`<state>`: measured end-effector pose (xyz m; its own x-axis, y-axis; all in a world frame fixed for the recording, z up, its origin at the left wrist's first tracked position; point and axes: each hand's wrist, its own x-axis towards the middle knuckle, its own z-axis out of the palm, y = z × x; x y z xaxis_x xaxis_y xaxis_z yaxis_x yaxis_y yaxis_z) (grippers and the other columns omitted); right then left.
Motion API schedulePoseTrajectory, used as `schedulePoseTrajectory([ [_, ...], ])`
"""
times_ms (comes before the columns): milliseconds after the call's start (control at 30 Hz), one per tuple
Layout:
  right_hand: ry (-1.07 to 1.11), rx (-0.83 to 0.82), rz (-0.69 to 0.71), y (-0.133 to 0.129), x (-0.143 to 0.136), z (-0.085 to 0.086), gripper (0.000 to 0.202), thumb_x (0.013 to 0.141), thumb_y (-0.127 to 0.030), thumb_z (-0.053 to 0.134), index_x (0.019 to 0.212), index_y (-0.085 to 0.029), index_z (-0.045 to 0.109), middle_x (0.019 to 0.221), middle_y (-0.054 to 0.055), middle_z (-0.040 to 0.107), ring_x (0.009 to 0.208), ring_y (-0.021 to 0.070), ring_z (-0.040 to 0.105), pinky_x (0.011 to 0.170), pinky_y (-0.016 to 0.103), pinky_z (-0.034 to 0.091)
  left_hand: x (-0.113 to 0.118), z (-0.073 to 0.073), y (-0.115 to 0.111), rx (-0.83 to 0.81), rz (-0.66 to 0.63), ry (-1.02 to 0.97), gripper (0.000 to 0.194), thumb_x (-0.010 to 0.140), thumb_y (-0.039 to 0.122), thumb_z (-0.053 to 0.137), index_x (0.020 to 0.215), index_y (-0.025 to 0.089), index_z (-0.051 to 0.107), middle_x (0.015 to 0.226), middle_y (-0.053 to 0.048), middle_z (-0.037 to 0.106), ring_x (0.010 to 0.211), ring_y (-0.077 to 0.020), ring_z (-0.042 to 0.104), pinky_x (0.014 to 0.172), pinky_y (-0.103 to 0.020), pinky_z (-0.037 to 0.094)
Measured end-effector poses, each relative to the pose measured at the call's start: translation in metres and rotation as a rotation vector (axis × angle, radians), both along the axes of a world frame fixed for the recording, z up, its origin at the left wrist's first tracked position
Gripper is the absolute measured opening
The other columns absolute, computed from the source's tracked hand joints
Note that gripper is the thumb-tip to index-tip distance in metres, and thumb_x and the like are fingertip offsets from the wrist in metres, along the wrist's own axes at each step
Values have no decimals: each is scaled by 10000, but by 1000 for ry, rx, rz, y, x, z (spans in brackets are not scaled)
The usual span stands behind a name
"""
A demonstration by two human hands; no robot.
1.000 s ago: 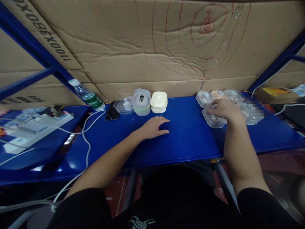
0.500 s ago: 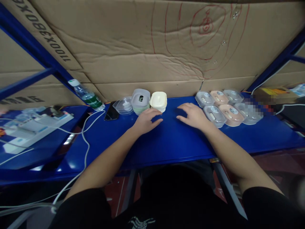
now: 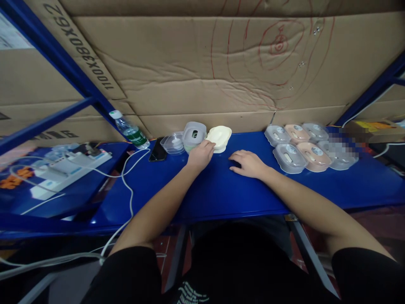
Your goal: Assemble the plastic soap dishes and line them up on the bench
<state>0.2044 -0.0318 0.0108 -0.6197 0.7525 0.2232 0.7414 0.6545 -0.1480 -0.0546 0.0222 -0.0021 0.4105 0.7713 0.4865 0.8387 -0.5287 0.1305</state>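
Beyond cream container [image 3: 220, 136], “1100X380” on cardboard [image 3: 92, 67]

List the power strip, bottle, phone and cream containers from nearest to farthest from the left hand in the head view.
From the left hand:
1. Cream containers, at its fingertips
2. Phone, to its left
3. Bottle, farther left, by the cardboard
4. Power strip, far left

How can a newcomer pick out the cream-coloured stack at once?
On the blue table, before the cardboard wall, find the black phone. Go right past the clear containers and the grey-topped stack. The cream-coloured stack comes next, by the left hand; its pale cream top sets it apart from that grey one.
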Motion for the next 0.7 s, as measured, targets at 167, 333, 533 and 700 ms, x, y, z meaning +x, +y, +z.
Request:
schedulePoseTrajectory([
  [167,32,-36,7,0,2,1,432,1032,-460,604,1347,-181,702,1354,150,732,1257,331,670,1106,504,497,-2,0,0,56,-93,33,302,1073,300,497,1197,213,759,1196,-129,747,1045,-273,744,801,-368,590],
  [333,191,-55,-118,-1,11,1,602,1007,-514,621,1511,-188,571,1429,150,701,1274,322,680,1120,499,514,-3,12,-8,154,-182,-3,294,1079,335,487,1100,209,752,1240,-133,754,1115,-280,732,873,-406,569],
  [533,464,-86,-220,3,24,0,884,980,-621,600,1677,-183,277,1465,183,657,1025,290,745,965,484,601,-9,21,-32,167,-293,-184,170,1023,337,569,1012,205,675,1300,-147,767,1133,-291,747,921,-458,540],
  [700,533,-86,-219,3,27,7,706,1037,-621,441,1564,-150,435,1359,189,711,1019,303,735,961,460,565,-7,10,-39,-51,-410,-516,214,1008,424,572,1047,214,582,898,-75,778,760,-204,729,735,-370,576],
])
